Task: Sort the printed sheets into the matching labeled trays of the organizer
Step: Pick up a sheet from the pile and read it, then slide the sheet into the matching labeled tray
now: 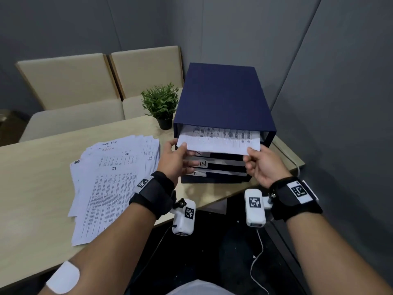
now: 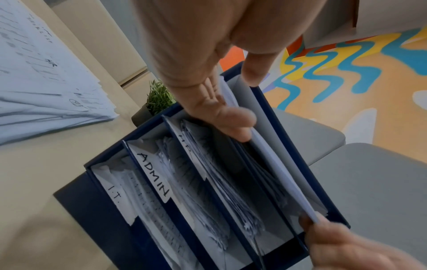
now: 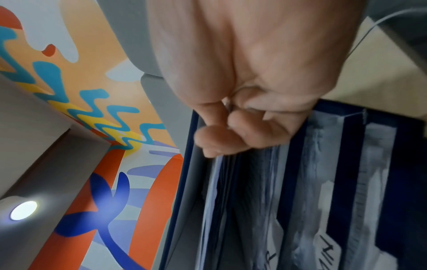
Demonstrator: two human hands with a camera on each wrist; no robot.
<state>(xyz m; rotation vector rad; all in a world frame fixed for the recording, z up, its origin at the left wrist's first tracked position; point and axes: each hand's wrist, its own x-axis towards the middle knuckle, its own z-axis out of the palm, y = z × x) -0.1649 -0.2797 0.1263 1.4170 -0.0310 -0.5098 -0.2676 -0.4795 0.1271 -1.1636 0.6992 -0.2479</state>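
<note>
Grey walls (image 1: pixel 234 28), beige chairs (image 1: pixel 70 81), wooden table (image 1: pixel 32 188)

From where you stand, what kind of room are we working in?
Most likely a small office meeting booth: a light wood table against grey padded wall panels, beige cushioned bench seats behind it, and a navy tray organizer labelled I.T., ADMIN and HR.

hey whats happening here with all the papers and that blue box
A person is sorting printed sheets into a blue organizer on the table. Both hands hold one sheet by its near corners, left hand and right hand, feeding it into the top tray. The trays below read HR, ADMIN and I.T. and already hold paper. A fanned pile of sheets waits on the table to the left, beside a small potted plant.
</note>
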